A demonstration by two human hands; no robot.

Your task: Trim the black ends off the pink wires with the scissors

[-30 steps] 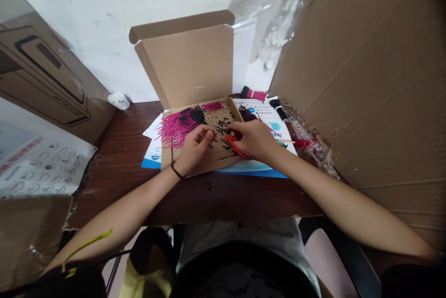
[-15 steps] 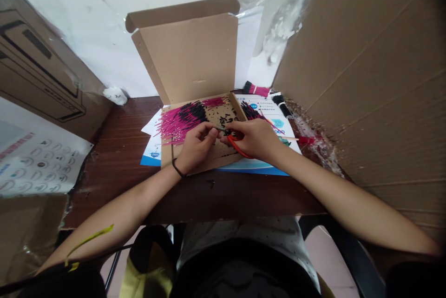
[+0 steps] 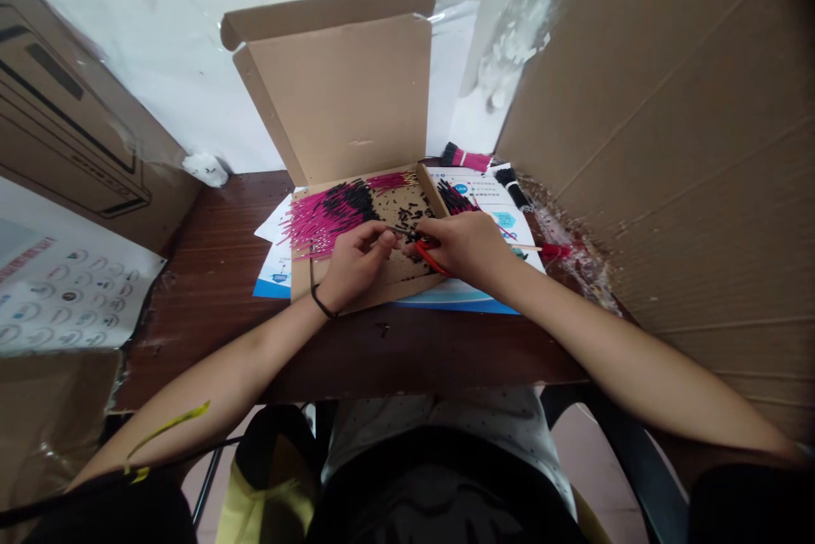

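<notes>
Pointing up-left twd L hand (image 3: 357, 260) (grip contents unclear), orange-handled scissors (image 3: 430, 258) sit diag., held in R hand (image 3: 466, 245).

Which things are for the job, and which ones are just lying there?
Probably for the job:
orange-handled scissors in the right hand
pink-and-black wires
black bits
open cardboard box

Probably just lying there:
white wad
printed sheet under the box

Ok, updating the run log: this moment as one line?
left hand: pinched, contents unclear; right hand: holding orange-handled tool, tip toward left hand; open cardboard box: pink and black strands, black scraps
</notes>
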